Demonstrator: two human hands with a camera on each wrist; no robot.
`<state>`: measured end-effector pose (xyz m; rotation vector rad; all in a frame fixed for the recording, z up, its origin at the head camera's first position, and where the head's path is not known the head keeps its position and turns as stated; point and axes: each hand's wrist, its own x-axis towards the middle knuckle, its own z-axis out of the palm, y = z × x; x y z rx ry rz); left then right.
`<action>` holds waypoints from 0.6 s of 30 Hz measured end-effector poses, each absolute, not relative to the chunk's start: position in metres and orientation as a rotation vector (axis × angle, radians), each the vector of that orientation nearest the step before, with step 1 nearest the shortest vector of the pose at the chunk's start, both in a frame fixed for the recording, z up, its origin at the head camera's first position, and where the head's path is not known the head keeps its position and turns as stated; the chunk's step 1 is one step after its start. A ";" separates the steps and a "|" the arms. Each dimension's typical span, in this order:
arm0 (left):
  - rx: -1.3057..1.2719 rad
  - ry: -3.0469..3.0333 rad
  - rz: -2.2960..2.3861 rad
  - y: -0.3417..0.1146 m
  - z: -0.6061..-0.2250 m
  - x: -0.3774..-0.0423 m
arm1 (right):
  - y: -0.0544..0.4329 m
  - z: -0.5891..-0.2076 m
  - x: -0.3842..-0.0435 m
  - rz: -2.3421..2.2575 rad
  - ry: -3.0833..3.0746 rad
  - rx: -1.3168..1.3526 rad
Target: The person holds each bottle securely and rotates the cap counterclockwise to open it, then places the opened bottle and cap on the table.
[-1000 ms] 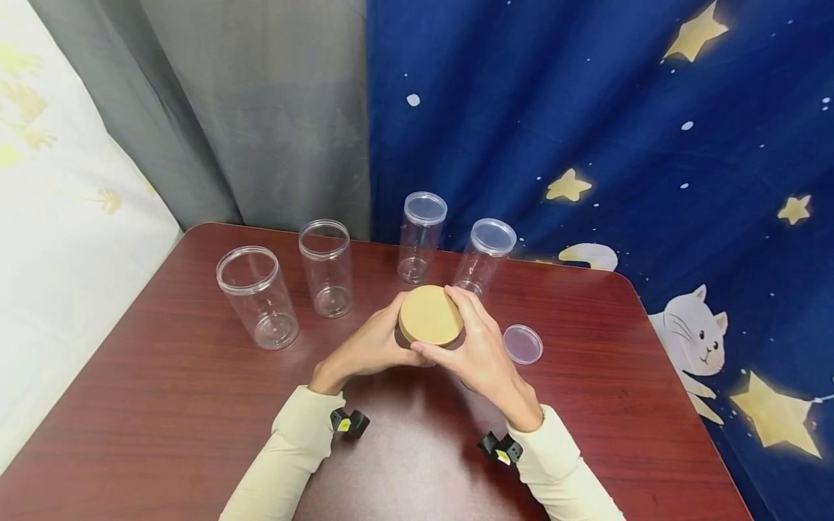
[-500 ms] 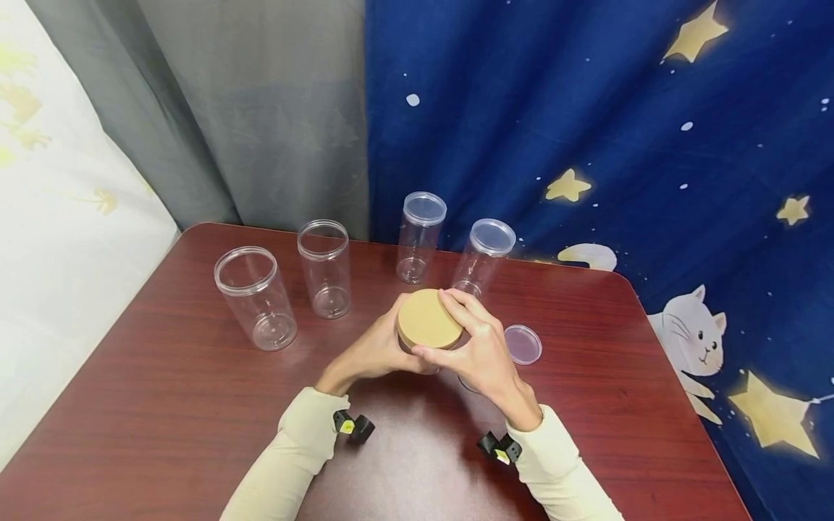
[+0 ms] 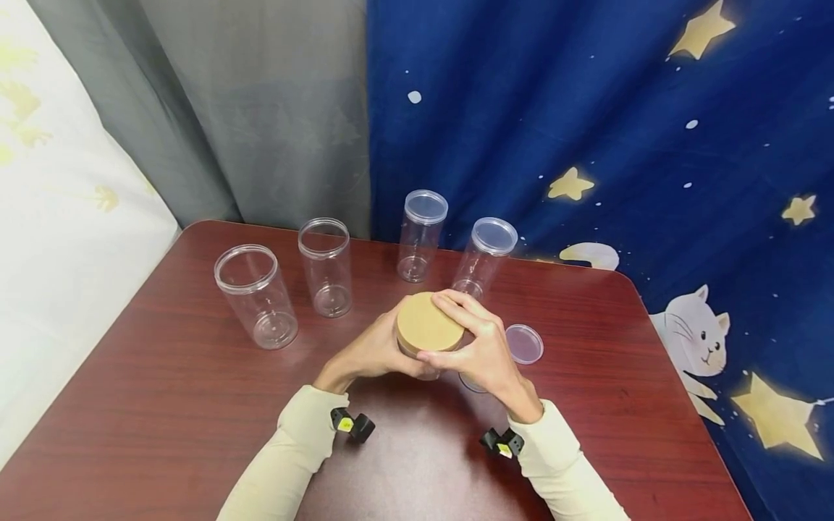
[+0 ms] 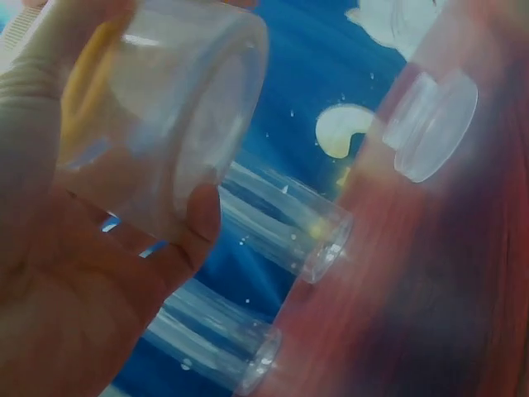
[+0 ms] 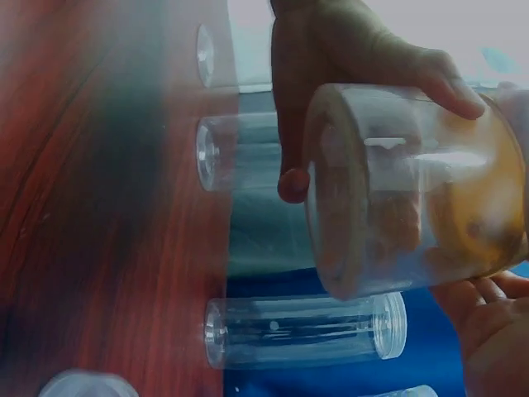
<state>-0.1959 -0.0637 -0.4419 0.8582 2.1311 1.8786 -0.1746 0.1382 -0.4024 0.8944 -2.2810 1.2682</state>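
- The left hand [image 3: 374,351] is wrapped around the side of a clear jar [image 5: 380,198], with the thumb on one side and the fingers on the other; one fingertip lies by the edge of the base.
- The right hand [image 3: 483,349] grasps the tan lid [image 3: 430,322] at the jar's mouth, its fingers over the top edge and its thumb along the near side.
- The jar is held up off the table [image 3: 417,456] between both hands, lid uppermost and slightly tilted — both wrist views show its base apart from the wood.
- Beyond the left hand, two clear jars with no lids stand upright: a wide one [image 3: 260,304] at the far left and a narrower one [image 3: 328,273] just beside it.
- Behind the hands, two more clear jars stand upright with clear lids on: a back one [image 3: 420,235] and a right one [image 3: 483,262], its base partly hidden.
- A loose clear lid [image 3: 524,344] lies flat to the right of the right hand; a clear round rim [image 3: 473,386] shows partly from under that hand — too covered to name.
- Each cream sleeve has a small black camera [image 3: 360,427] at the cuff.
- Around the table hang a gray curtain [image 3: 287,108], a white cloth [image 3: 59,253] and a blue curtain [image 3: 521,94] printed with stars and a cat.
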 end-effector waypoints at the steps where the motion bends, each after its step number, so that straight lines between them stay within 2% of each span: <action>1: 0.864 2.131 1.874 -0.064 -0.441 -0.196 | 0.139 -0.403 -0.175 1.276 -2.272 0.911; 18: 0.945 1.998 1.856 -0.070 -0.429 -0.194 | 0.146 -0.400 -0.180 1.297 -2.359 1.118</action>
